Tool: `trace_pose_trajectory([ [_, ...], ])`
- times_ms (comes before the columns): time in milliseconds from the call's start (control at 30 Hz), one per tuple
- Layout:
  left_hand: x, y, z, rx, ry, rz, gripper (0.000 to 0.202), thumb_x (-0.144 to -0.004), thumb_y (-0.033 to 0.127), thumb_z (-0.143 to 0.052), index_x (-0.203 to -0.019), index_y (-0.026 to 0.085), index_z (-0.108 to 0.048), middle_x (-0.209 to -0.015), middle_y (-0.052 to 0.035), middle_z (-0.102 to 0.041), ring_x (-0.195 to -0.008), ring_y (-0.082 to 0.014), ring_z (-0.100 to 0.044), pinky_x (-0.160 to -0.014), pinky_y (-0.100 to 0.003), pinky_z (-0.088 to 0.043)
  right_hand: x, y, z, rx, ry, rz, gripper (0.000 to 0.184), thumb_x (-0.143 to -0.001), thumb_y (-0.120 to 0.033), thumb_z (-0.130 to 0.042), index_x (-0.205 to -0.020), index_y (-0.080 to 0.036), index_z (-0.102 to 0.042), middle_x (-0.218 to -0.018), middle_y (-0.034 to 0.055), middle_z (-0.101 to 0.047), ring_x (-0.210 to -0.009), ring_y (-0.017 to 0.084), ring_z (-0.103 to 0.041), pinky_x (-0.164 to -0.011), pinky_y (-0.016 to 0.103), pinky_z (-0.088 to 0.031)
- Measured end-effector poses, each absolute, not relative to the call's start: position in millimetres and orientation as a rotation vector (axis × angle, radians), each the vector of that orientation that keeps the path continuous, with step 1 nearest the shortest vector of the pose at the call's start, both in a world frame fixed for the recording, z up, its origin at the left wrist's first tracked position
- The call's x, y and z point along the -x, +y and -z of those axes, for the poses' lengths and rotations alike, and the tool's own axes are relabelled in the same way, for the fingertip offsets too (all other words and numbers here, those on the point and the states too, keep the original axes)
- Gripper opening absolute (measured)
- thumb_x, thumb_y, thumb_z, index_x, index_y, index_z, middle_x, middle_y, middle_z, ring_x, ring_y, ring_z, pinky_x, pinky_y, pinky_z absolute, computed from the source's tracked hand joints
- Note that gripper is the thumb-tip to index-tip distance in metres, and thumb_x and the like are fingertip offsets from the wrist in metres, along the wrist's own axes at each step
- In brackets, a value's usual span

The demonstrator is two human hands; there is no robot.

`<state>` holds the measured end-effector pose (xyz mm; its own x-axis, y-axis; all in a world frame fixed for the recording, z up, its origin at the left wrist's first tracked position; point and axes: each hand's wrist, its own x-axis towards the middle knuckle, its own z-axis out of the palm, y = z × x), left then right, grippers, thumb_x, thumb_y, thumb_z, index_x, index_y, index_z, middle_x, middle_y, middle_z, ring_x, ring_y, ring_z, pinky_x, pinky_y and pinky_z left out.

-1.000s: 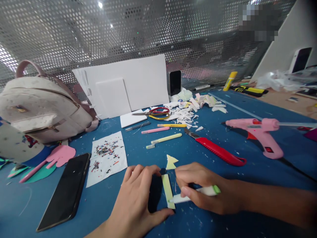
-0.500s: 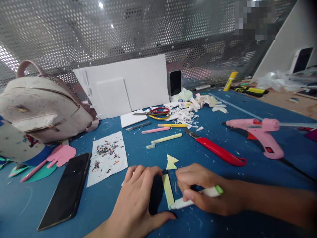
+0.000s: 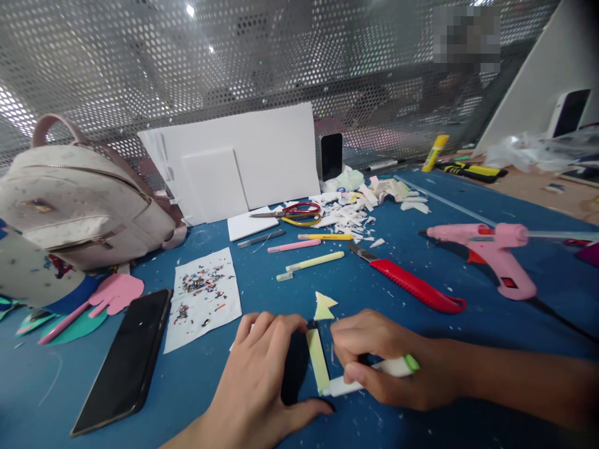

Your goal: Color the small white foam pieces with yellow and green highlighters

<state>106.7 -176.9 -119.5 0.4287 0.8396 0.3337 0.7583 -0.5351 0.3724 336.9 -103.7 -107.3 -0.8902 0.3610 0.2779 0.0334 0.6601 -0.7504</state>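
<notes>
My left hand point(image 3: 262, 380) lies flat on the blue table, fingers and thumb pinning a small pale yellow-green foam strip point(image 3: 317, 360) against the surface. My right hand point(image 3: 388, 358) grips a white marker with a green end point(image 3: 374, 374), its tip touching the strip's near end. A small yellow-green triangular cutout point(image 3: 324, 306) lies just beyond the strip.
A black phone point(image 3: 124, 358) and a paper with confetti scraps point(image 3: 203, 293) lie to the left, a backpack point(image 3: 79, 199) beyond. A red utility knife point(image 3: 412, 285), pink glue gun point(image 3: 491, 249), scissors point(image 3: 292, 213), several markers and white foam boards point(image 3: 243, 162) sit further back.
The marker tip has slid down along the strip to its near end; my right hand shifted slightly. My left hand has stayed in place.
</notes>
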Motion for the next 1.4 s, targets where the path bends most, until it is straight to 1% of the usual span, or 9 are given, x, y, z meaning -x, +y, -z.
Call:
trace_pose_trajectory([
  [100, -107, -177, 119, -2.509, 1.428, -0.715, 0.069, -0.078, 0.061, -0.077, -0.126, 0.024, -0.043, -0.111, -0.0063, -0.066, -0.092, -0.0262, -0.058, -0.082, -0.040, -0.041, -337, -103, 107, 0.279, -2.469, -1.138, 0.024, -0.092, -0.025, -0.044, -0.069, -0.021, -0.037, -0.062, -0.0023, -0.048, -0.060, 0.012, -0.045, -0.060, 0.027, -0.032],
  [233, -107, -177, 118, -2.504, 1.425, -0.697, 0.071, -0.078, 0.062, -0.076, -0.127, 0.024, -0.042, -0.111, -0.0067, -0.065, -0.092, -0.0265, -0.058, -0.083, -0.042, -0.041, -339, -102, 107, 0.368, -2.343, -1.163, 0.028, -0.097, -0.027, -0.042, -0.070, -0.020, -0.039, -0.064, -0.0020, -0.048, -0.060, 0.012, -0.045, -0.060, 0.026, -0.034],
  [433, -107, -177, 118, -2.505, 1.429, -0.716, 0.064, -0.080, 0.054, -0.076, -0.126, 0.024, -0.042, -0.112, -0.0063, -0.065, -0.091, -0.0258, -0.058, -0.082, -0.041, -0.041, -341, -103, 108, 0.698, -2.186, -1.186, 0.035, -0.105, -0.038, -0.036, -0.076, -0.020, -0.044, -0.064, -0.0023, -0.049, -0.059, 0.013, -0.043, -0.056, 0.026, -0.032],
  [567, -108, -178, 118, -2.491, 1.446, -0.703, 0.070, -0.078, 0.058, -0.078, -0.127, 0.024, -0.041, -0.112, -0.0063, -0.065, -0.093, -0.0267, -0.057, -0.084, -0.041, -0.041, -338, -103, 107, 0.837, -2.190, -1.122, 0.030, -0.103, -0.032, -0.038, -0.076, -0.020, -0.043, -0.066, -0.0029, -0.050, -0.061, 0.013, -0.043, -0.057, 0.026, -0.032],
  [800, -108, -176, 118, -2.426, 1.474, -0.676, 0.075, -0.075, 0.059, -0.080, -0.129, 0.026, -0.039, -0.110, -0.0050, -0.063, -0.094, -0.0270, -0.056, -0.084, -0.042, -0.041, -336, -102, 106, 0.766, -2.262, -1.058, 0.026, -0.101, -0.025, -0.040, -0.076, -0.020, -0.041, -0.069, -0.0039, -0.046, -0.060, 0.012, -0.041, -0.059, 0.026, -0.031],
  [1133, -109, -179, 118, -2.407, 1.460, -0.681, 0.077, -0.071, 0.049, -0.086, -0.127, 0.027, -0.038, -0.112, -0.0027, -0.063, -0.094, -0.0257, -0.055, -0.085, -0.041, -0.040, -340, -102, 106, 0.560, -2.400, -1.055, 0.026, -0.099, -0.025, -0.040, -0.074, -0.020, -0.041, -0.071, -0.0011, -0.048, -0.066, 0.013, -0.045, -0.062, 0.028, -0.032],
  [1267, -109, -178, 117, -2.408, 1.463, -0.669, 0.078, -0.071, 0.049, -0.087, -0.128, 0.028, -0.037, -0.113, -0.0021, -0.063, -0.096, -0.0255, -0.055, -0.086, -0.041, -0.039, -343, -101, 110, 0.472, -2.306, -1.264, 0.031, -0.101, -0.032, -0.041, -0.074, -0.019, -0.048, -0.068, -0.0008, -0.052, -0.064, 0.014, -0.048, -0.061, 0.028, -0.035],
  [1333, -108, -177, 117, -2.408, 1.452, -0.676, 0.078, -0.073, 0.051, -0.085, -0.128, 0.027, -0.036, -0.113, -0.0027, -0.062, -0.096, -0.0257, -0.055, -0.086, -0.041, -0.039, -344, -100, 114, 0.565, -2.135, -1.364, 0.034, -0.104, -0.038, -0.041, -0.077, -0.019, -0.049, -0.067, -0.0015, -0.052, -0.062, 0.013, -0.048, -0.059, 0.028, -0.036],
  [1400, -107, -177, 117, -2.398, 1.442, -0.685, 0.076, -0.075, 0.051, -0.084, -0.129, 0.028, -0.036, -0.113, -0.0029, -0.062, -0.096, -0.0256, -0.055, -0.086, -0.040, -0.039, -345, -99, 119, 0.701, -1.949, -1.358, 0.036, -0.106, -0.043, -0.040, -0.079, -0.020, -0.049, -0.067, -0.0023, -0.051, -0.061, 0.013, -0.047, -0.058, 0.028, -0.036],
])
